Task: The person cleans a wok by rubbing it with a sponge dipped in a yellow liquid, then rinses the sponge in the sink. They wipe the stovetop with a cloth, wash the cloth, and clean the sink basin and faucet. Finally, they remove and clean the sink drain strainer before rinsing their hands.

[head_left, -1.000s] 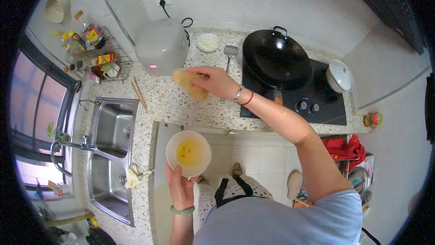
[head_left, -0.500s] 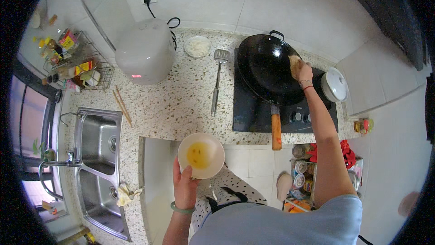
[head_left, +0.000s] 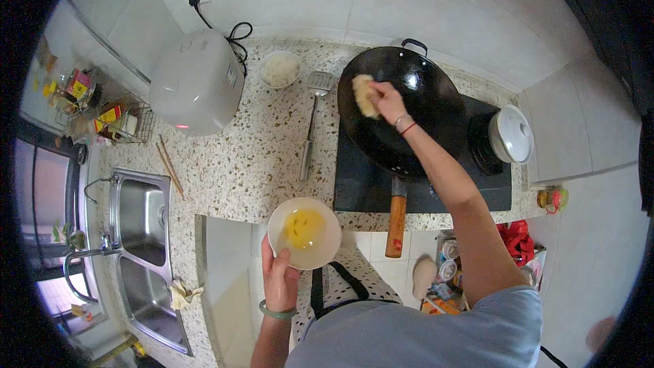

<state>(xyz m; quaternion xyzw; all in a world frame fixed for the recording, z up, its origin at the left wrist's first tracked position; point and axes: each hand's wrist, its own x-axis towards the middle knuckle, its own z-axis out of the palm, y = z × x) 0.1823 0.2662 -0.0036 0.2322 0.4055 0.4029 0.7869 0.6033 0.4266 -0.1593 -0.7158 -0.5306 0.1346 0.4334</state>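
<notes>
At the left inner side of a round black metal wok (head_left: 429, 106), the right hand (head_left: 387, 102) grips a tan oblong pad (head_left: 365, 96). Nearer the body than the wok, the left hand (head_left: 279, 283) holds a round white bowl (head_left: 329, 240) (yellow liquid (head_left: 300, 226) inside).

I see the wok (head_left: 439, 106) on the stove (head_left: 361, 194), a pot (head_left: 511, 135) to its right; leftward on the surface (head_left: 269, 164) are a spatula (head_left: 310, 133), then the rice cooker (head_left: 194, 82).

Qty: 2 hands (head_left: 278, 285) (head_left: 390, 103); 1 scrub pad (head_left: 363, 98); 1 bowl (head_left: 330, 232); 1 wok (head_left: 426, 110); 1 spatula (head_left: 311, 123); 1 sm. dish (head_left: 280, 86); 1 rice ckr (head_left: 194, 82); 2 chopsticks (head_left: 170, 167), 9 o'clk; 1 lidded pot (head_left: 514, 135); 2 sink basins (head_left: 142, 213), 8 o'clk.
</notes>
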